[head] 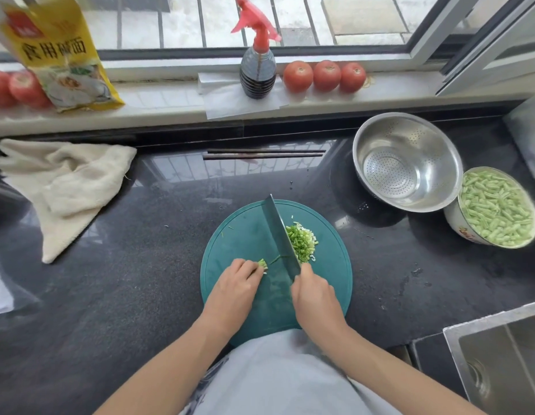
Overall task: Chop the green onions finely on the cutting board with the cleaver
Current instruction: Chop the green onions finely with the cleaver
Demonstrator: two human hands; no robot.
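A: Where are the onions?
B: On the round teal board (239, 235) on the dark desk (110, 295). One heap of chopped onions (302, 241) lies right of the cleaver (279, 232); a short uncut stub (262, 263) sticks out from under the left hand (234, 283).

A: And the hands?
B: The left has its fingers curled down, pinning the stub. The right hand (314, 295) is clenched round the cleaver's handle, blade on the board between stub and heap.

A: Any writing?
B: A yellow bag (59, 52) on the sill reads 食用碱面. The bowl of cut beans (497, 208) has red lettering, too small to read.

A: Counts?
B: Three tomatoes (324, 75) beside one spray bottle (258, 64), two chopsticks (263, 153), one colander (407, 160), one cloth (68, 187). More red fruit (17, 88) left of the bag, partly hidden.
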